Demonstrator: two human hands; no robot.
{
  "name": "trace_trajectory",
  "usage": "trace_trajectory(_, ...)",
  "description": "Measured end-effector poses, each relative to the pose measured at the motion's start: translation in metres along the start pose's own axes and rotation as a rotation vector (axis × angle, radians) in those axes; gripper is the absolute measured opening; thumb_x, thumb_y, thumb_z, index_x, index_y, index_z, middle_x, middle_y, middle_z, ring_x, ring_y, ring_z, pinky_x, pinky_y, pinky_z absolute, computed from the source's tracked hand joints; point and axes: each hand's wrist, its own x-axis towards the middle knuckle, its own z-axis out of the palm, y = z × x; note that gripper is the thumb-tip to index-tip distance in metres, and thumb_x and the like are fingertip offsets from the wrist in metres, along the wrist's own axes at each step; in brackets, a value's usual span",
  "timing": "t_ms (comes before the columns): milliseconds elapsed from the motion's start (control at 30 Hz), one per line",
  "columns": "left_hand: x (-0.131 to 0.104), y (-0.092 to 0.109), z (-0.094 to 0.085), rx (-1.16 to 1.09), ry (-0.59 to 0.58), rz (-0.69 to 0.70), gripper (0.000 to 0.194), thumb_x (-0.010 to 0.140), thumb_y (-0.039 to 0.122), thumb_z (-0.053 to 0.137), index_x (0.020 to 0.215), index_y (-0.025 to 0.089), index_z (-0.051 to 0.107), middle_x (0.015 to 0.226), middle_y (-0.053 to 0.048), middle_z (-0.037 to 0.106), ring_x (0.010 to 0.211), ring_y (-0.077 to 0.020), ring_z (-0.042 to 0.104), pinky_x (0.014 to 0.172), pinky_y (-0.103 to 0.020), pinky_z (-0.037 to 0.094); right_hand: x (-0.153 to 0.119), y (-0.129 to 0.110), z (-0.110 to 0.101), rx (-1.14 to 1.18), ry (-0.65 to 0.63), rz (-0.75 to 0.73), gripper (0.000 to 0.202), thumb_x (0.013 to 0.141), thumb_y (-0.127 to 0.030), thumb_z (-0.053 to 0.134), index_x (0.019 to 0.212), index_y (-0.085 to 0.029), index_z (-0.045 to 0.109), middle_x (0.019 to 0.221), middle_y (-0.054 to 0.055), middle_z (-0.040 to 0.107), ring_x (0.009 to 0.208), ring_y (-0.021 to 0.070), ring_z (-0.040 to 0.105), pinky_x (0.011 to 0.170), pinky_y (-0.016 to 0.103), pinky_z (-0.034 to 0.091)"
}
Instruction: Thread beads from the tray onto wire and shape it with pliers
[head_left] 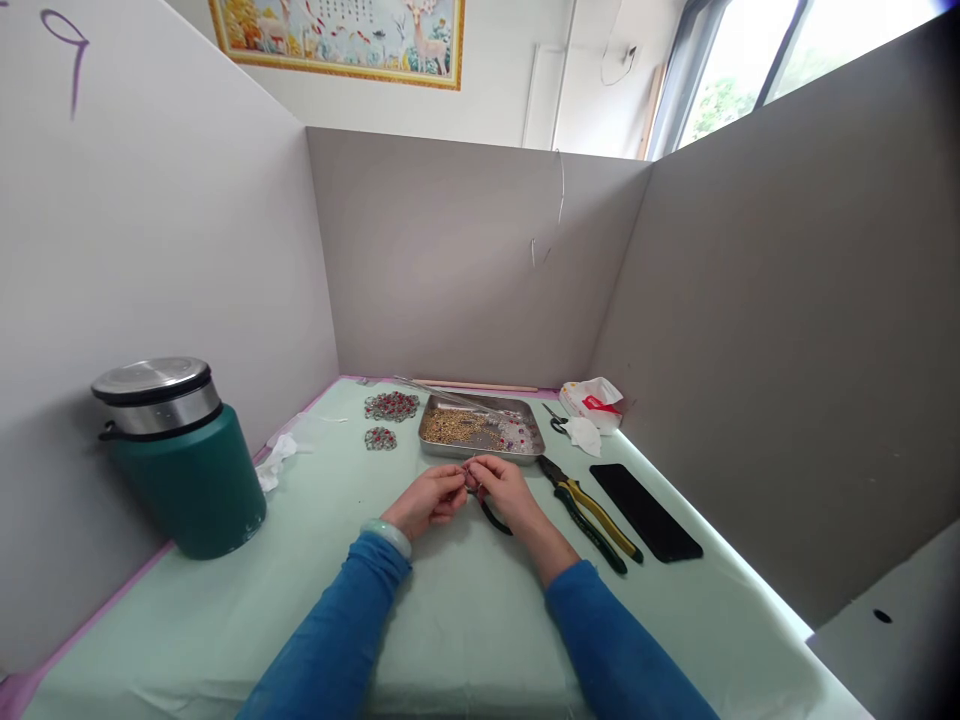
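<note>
My left hand [433, 500] and my right hand [504, 488] meet just in front of a metal tray [480, 457], fingertips pinched close together. Whatever small piece lies between them is too tiny to make out. Below my right hand a dark curved handle [495, 518] shows, partly hidden by the hand. In the tray lie gold-coloured beads [454, 425] and clear and reddish beads [516, 434]. Left of it are two piles of wire pieces with red beads, a larger pile [391, 405] and a smaller pile [380, 438].
Green-and-yellow pliers [589, 510] and a black flat slab [645, 512] lie to the right. Behind them are scissors [556, 420], crumpled tissue [583, 435] and a tissue pack [592, 400]. A green flask [184, 470] stands left. Grey partitions [472, 250] enclose the table.
</note>
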Motion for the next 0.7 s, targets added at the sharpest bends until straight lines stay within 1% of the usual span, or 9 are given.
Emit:
trace_trajectory(100,-0.002,0.0038,0.0037,0.067,0.026,-0.017,0.018,0.078,0.034,0.054,0.078,0.018,0.046,0.051,0.008,0.041,0.037,-0.0026,0.016,0.037,-0.02,0.006,-0.0024,-0.0041,0.0004,0.103,-0.007,0.02,0.023,0.073,-0.038,0.06,0.078,-0.016,0.061,0.06,-0.002,0.054,0.054,0.0101,0.046,0.05,0.023,0.036)
trace_trajectory(200,-0.0026,0.0046,0.0062,0.111,0.052,-0.012,0.017,0.077,0.033,0.055,0.078,0.019,0.045,0.05,0.009,0.039,0.037,-0.0027,0.015,0.038,-0.021,0.006,-0.003,-0.0051,-0.0004,0.167,0.006,0.051,0.023,0.07,-0.037,0.063,0.077,-0.016,0.058,0.061,-0.002,0.054,0.054,0.0097,0.046,0.048,0.022,0.035)
trace_trajectory(267,-0.0023,0.0038,0.0064,0.115,0.05,-0.004,0.017,0.076,0.033,0.055,0.08,0.019,0.046,0.052,0.008,0.041,0.037,-0.0026,0.016,0.038,-0.021,0.007,-0.0028,-0.0045,-0.0012,0.207,0.011,0.071,0.023,0.069,-0.036,0.065,0.077,-0.016,0.058,0.062,-0.002,0.054,0.055,0.0098,0.047,0.048,0.021,0.035)
trace_trajectory(367,-0.0015,0.0024,0.006,0.101,0.035,0.015,0.018,0.077,0.034,0.054,0.082,0.019,0.047,0.057,0.006,0.047,0.038,-0.0023,0.02,0.039,-0.021,0.009,-0.0026,-0.004,-0.0022,0.255,0.012,0.095,0.023,0.068,-0.035,0.067,0.076,-0.016,0.057,0.062,-0.002,0.054,0.056,0.0097,0.048,0.049,0.021,0.035)
trace_trajectory(433,-0.0012,0.0021,0.006,0.12,0.055,0.025,0.02,0.077,0.037,0.054,0.08,0.018,0.047,0.057,0.006,0.046,0.038,-0.0022,0.02,0.039,-0.022,0.009,-0.0026,-0.0039,-0.0025,0.276,0.003,0.106,0.023,0.067,-0.035,0.067,0.075,-0.016,0.057,0.062,-0.002,0.054,0.055,0.0095,0.047,0.049,0.021,0.034)
trace_trajectory(533,-0.001,0.0022,0.0067,0.166,0.101,0.027,0.024,0.077,0.04,0.055,0.076,0.018,0.046,0.053,0.008,0.041,0.038,-0.0023,0.018,0.039,-0.022,0.007,-0.0025,-0.0031,-0.0021,0.283,-0.014,0.098,0.023,0.068,-0.035,0.067,0.075,-0.015,0.057,0.062,-0.002,0.055,0.055,0.0096,0.047,0.049,0.021,0.034)
trace_trajectory(633,0.0,0.0022,0.0077,0.179,0.123,0.023,0.024,0.077,0.04,0.055,0.074,0.018,0.046,0.053,0.007,0.042,0.039,-0.0026,0.019,0.039,-0.022,0.007,-0.0023,-0.0015,-0.0009,0.279,-0.028,0.075,0.022,0.069,-0.035,0.067,0.075,-0.016,0.057,0.061,-0.002,0.055,0.055,0.0095,0.047,0.048,0.021,0.034)
trace_trajectory(700,0.001,0.0021,0.0084,0.164,0.146,0.032,0.023,0.075,0.038,0.056,0.074,0.017,0.047,0.052,0.008,0.039,0.039,-0.0028,0.02,0.039,-0.022,0.008,-0.0021,-0.0003,0.0004,0.279,-0.027,0.063,0.022,0.069,-0.035,0.067,0.075,-0.016,0.057,0.061,-0.002,0.055,0.055,0.0094,0.046,0.048,0.021,0.033)
